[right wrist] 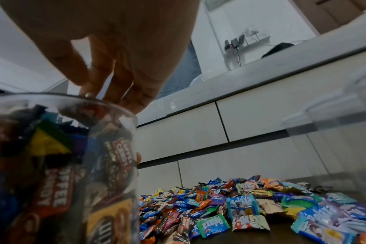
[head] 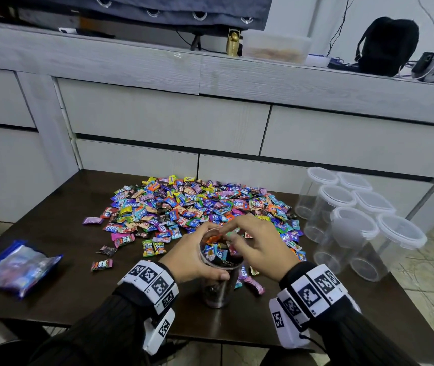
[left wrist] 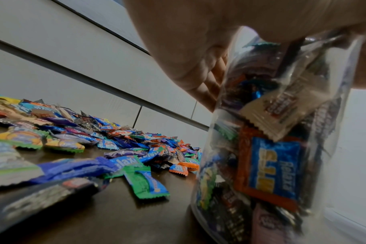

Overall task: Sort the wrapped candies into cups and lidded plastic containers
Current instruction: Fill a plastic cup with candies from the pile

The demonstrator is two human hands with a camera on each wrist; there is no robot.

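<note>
My left hand wraps the clear cup, which stands near the table's front edge, stuffed with candies. My right hand hovers over its rim, fingers loose and spread, holding nothing I can see. Candy pile lies behind, lidded containers crowd the right edge, a blue bag sits left

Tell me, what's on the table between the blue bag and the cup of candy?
Mostly bare dark table. One loose wrapped candy lies between the blue bag and the cup held by the left hand. The head view shows it.
</note>
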